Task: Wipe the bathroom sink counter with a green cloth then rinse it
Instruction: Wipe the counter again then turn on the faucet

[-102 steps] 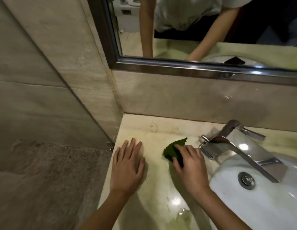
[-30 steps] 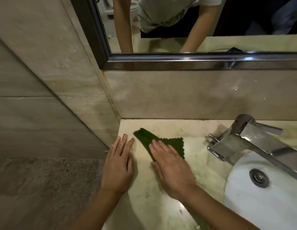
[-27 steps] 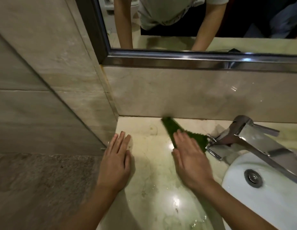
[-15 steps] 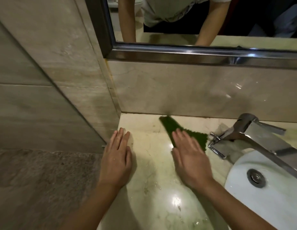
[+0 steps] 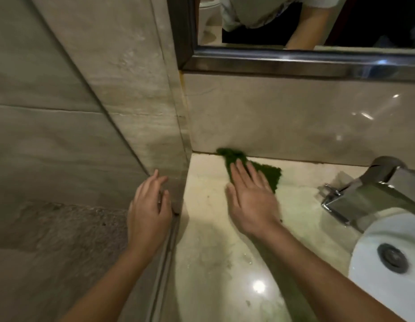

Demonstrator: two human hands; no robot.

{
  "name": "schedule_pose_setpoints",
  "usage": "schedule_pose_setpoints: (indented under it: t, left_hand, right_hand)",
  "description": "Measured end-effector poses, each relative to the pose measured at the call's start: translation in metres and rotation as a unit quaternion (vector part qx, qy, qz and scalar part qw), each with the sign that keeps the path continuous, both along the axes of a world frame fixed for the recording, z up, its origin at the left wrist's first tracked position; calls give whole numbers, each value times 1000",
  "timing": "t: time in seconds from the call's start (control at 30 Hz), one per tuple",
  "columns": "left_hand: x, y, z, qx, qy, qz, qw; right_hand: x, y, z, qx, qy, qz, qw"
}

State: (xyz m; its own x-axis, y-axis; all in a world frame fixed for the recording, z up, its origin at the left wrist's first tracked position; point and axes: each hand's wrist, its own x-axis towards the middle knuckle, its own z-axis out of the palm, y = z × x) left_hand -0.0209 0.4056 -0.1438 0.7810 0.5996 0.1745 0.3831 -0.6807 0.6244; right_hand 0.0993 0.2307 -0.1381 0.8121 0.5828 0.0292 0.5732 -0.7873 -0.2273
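Observation:
A dark green cloth (image 5: pixel 272 174) lies flat on the pale marble counter (image 5: pixel 209 240), its far tip touching the backsplash. My right hand (image 5: pixel 250 196) presses on it with straight fingers and covers its near part. My left hand (image 5: pixel 148 210) hovers with relaxed fingers at the counter's left edge, over the metal strip by the side wall, holding nothing. The white sink basin (image 5: pixel 373 270) with its round drain (image 5: pixel 392 257) sits at the lower right. The chrome tap (image 5: pixel 369 194) stands behind the basin.
A stone side wall (image 5: pixel 123 89) closes off the counter on the left. The backsplash (image 5: pixel 294 122) and a metal-framed mirror (image 5: pixel 294 61) rise behind it. The counter shines wet near the front.
My right hand has slid the cloth left along the back of the counter, away from the tap. My left hand has come off the counter top to its left edge. The camera has turned left.

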Motion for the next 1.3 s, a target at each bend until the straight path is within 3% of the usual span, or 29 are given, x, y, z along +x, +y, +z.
schedule_pose_setpoints:
  t: [0.1,0.17,0.3,0.4,0.5,0.6,0.7,0.8,0.9,1.0,1.1,1.2,1.3]
  left_hand:
    - [-3,8,2,3,13,2,1000]
    - [-5,6,2,-2,11,7,1000]
    - [-13,-2,2,-12,2,11,1000]
    - [-21,-4,-2,8,-6,0,1000]
    - [-23,-4,-5,3,-1,11,1000]
    - [-22,-9,-3,-6,3,16,1000]
    - [-18,-14,0,-8,11,17,1000]
    - [-20,-20,-4,-23,3,22,1000]
    - [-22,-27,-6,-26,-17,13,999]
    - [-21,-37,-5,-19,-27,-10,999]
    - [-14,-54,0,-23,-9,-31,999]
    - [-9,-69,-4,0,21,-67,998]
    - [-9,-71,-11,76,59,-94,991]
  right_hand:
    - [-40,40,-2,12,31,103,994]
    - [-63,20,-5,0,10,160,987]
    - [-36,-26,-1,-12,-11,44,999]
    - [-13,16,1,-2,3,-5,1000]
    - [-36,62,-2,15,23,100,995]
    - [-58,32,-4,12,21,178,984]
    - [-38,-18,-1,12,35,79,996]
    - [-17,-4,-1,5,15,-6,1000]
    - [-42,34,-4,27,19,82,996]
    - [-73,-3,-7,5,-1,173,985]
    - [-54,-66,-6,13,24,101,995]
    - [-14,-74,-4,18,20,9,1000]
    - [-32,-42,-1,17,27,35,999]
